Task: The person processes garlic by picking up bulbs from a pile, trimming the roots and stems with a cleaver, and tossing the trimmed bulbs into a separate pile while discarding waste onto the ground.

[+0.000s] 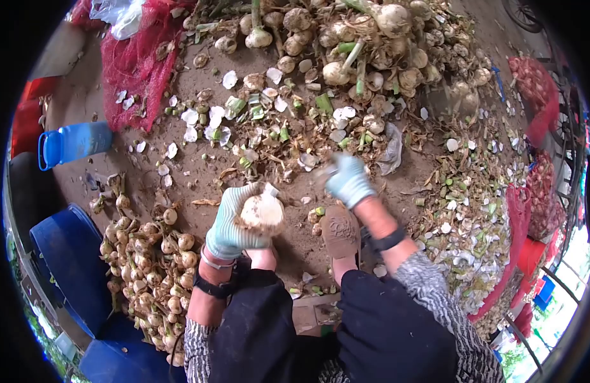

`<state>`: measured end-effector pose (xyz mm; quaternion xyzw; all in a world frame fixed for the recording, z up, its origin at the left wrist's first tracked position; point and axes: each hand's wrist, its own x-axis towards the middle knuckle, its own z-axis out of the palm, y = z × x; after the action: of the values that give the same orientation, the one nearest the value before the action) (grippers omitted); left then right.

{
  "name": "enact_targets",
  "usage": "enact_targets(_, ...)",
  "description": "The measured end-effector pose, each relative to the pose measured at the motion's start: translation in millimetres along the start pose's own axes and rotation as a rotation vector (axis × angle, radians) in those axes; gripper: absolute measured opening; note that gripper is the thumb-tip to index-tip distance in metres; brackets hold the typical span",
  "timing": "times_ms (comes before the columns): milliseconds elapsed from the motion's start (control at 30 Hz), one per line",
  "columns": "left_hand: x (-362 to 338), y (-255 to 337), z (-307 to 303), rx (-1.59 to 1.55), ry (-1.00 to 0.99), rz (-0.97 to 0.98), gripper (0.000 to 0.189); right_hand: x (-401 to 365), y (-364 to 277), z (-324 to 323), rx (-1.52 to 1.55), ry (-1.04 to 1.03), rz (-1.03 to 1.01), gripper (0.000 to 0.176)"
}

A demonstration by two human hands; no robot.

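Note:
My left hand (234, 223), in a striped pale-green glove, is wrapped round a large white garlic bulb (263, 213). The bulb has a short cut stem at its top and brownish roots underneath. To the right and a little farther forward, my right hand (348, 180) wears a similar glove. Its fingers are closed and smeared by motion. A blurred greyish shape juts from them to the left; I cannot make out what it is. Below the right hand is my brown shoe (341, 233), with a few small trimmed pieces (316, 220) beside it.
Untrimmed garlic (378, 45) is heaped at the top. Trimmed bulbs (151, 268) lie piled at lower left near a blue chair (68, 255). A blue jug (78, 143) and red mesh bag (138, 70) lie at left. Peelings (467, 223) litter the ground; filled mesh sacks (542, 198) stand right.

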<state>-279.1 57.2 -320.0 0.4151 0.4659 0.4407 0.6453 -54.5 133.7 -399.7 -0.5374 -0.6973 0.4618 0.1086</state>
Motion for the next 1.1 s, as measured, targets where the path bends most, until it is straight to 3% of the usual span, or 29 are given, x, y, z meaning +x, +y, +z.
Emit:
enact_targets(33, -2, 13, 5, -0.147, 0.087, -0.034, 0.045, 4, 15, -1, 0.182, 0.017, 0.266, 0.019)
enact_targets(67, 0, -3, -9, -0.164, 0.108, -0.24, 0.049, 0, 3, 1, 0.19, 0.008, 0.272, 0.019)
enact_targets(100, 9, -21, -23, -0.181, 0.109, -0.437, 0.053, -5, -20, -6, 0.566, 0.052, 0.367, 0.016)
enact_targets(133, 16, -22, -25, 0.527, 0.083, -0.157, 0.05, -6, -39, -10, 0.932, 0.087, 0.434, 0.018)
enact_targets(167, 21, -21, -24, 0.855, 0.186, -0.159, 0.047, -20, -51, -4, 0.376, 0.063, 0.069, 0.019)
enact_targets(233, 23, -44, -41, 0.393, 0.455, -0.208, 0.042, -22, -33, 28, 0.46, -0.136, 0.028, 0.025)
enact_targets(267, 19, -68, -57, -0.349, 0.473, -0.353, 0.041, -31, -48, 30, 0.362, -0.101, -0.003, 0.026)
enact_targets(300, 16, -41, -39, -0.703, 0.463, -0.191, 0.043, -39, -63, 31, 0.26, -0.064, -0.035, 0.026)
enact_targets(367, 12, -40, -31, -0.973, 0.499, -0.137, 0.047, -42, -65, 46, 0.247, 0.069, -0.128, 0.024)
enact_targets(433, 14, -43, -30, -1.022, 0.463, -0.124, 0.048, -38, -69, 51, 0.42, -0.016, 0.125, 0.022)
enact_targets(567, 22, -41, -26, -1.071, 0.428, -0.122, 0.051, -22, -80, 44, 0.441, 0.093, 0.049, 0.019)
enact_targets(633, 25, -40, -23, -1.123, 0.437, -0.055, 0.052, -17, -86, 42, 0.63, 0.071, 0.076, 0.018)
enact_targets(667, 23, -39, -23, -1.063, 0.444, -0.033, 0.05, -13, -68, 55, 1.022, -0.021, 0.153, 0.017)
enact_targets(700, 19, -36, -21, -1.008, 0.449, -0.019, 0.049, -9, -50, 59, 0.456, 0.113, -0.07, 0.019)
enact_targets(733, 11, -28, -26, -0.601, 0.524, 0.035, 0.037, 0, -8, 82, 0.455, 0.103, 0.121, 0.019)
enact_targets(767, 8, -7, -23, 0.085, 0.527, 0.264, 0.028, 13, 25, 95, 0.451, 0.096, 0.297, 0.019)
enact_targets(800, -8, 12, -43, -0.656, 0.421, 0.323, 0.028, 14, 33, 79, 0.984, 0.008, 0.313, 0.02)
enact_targets(833, -36, 10, -67, -0.256, 0.827, 0.295, 0.037, 1, 40, 63, 1.524, -0.092, 0.34, 0.021)
enact_targets(867, -73, 14, -95, -1.228, 0.551, 0.395, 0.03, -13, 5, 30, 0.934, 0.082, 0.247, 0.021)
enact_targets(900, -118, 11, -124, -1.306, 0.527, 0.466, 0.037, -15, -29, -6, 0.334, 0.237, 0.125, 0.022)
enact_targets(933, -156, 6, -136, -1.385, 0.505, 0.536, 0.045, -10, -11, -19, 0.053, 0.352, 0.036, 0.023)
enact_targets(967, -167, 31, -110, -1.735, 0.608, 0.506, 0.056, -3, 6, -33, -0.231, 0.453, -0.047, 0.025)
enact_targets(1000, -186, 22, -115, -1.369, 0.992, 0.482, 0.064, 7, 21, -46, -0.386, 0.518, -0.138, 0.024)
enact_targets(1033, -185, 10, -118, -1.376, 0.99, 0.486, 0.064, 19, 29, -56, -0.542, 0.583, -0.232, 0.023)
enact_targets(1100, -176, -18, -120, -1.376, 0.621, 0.317, 0.076, 38, 46, -62, -0.758, 0.528, -0.111, 0.02)
